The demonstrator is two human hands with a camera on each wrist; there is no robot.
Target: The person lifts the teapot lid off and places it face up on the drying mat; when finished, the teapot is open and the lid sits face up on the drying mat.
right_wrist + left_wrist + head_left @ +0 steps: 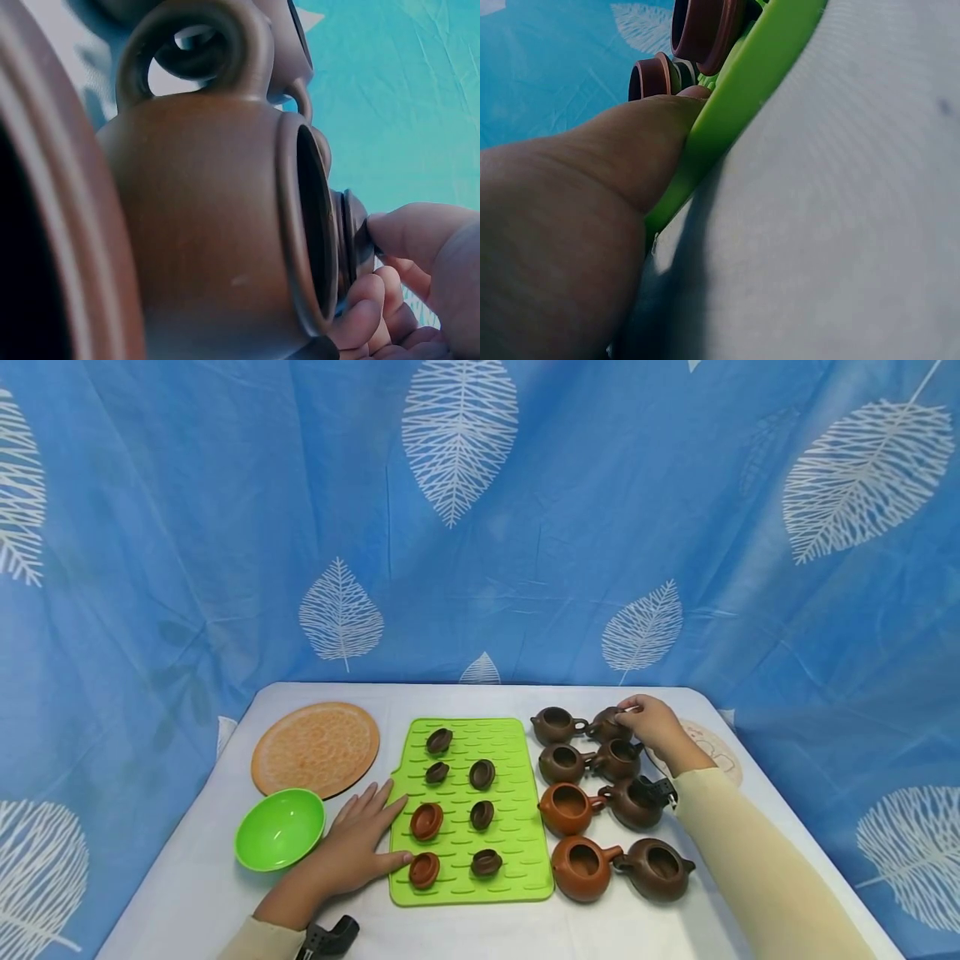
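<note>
My right hand (656, 727) is over the dark brown teapot (604, 727) at the back right. In the right wrist view, its thumb and fingers pinch a dark brown lid (357, 238) at that pot's mouth. Whether the lid is fully seated cannot be told. My left hand (356, 845) lies with spread fingers at the left edge of a green ribbed mat (517, 860), its thumb touching the mat. Several loose lids lie on the mat, among them a reddish-brown lid (424, 870) near that thumb and a dark lid (486, 862) at the front.
Several lidless teapots stand in two columns right of the mat, including an orange-brown teapot (583, 870) and a dark teapot (656, 870) in front. A green bowl (281, 830) and a round tan placemat (315, 747) are at left. A pale round mat (712, 750) lies partly behind my right arm.
</note>
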